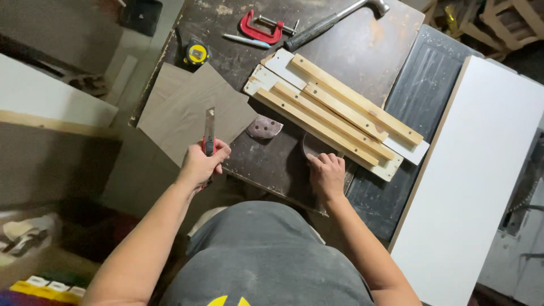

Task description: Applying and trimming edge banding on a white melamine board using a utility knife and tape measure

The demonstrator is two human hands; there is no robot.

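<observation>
On the dark tabletop (283,164), your left hand (203,164) grips a utility knife (209,131), blade up; your right hand (327,174) presses flat, fingers together, on a sanding disc (310,145) beside the wooden slats (334,110).

Dark workbench (362,51) bears slatted panel (340,113), clamp (259,27), hammer (334,21), tape measure (196,54).

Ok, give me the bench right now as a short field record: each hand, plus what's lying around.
left hand: grips a utility knife, blade extended, pointing away from the body
right hand: rests on a round sanding disc at the near edge of the workbench
beside right hand: wooden slat frame lying flat
under knife: grey veneer sheets
far side: tape measure, red C-clamp, pen, hammer
right: white panel
</observation>
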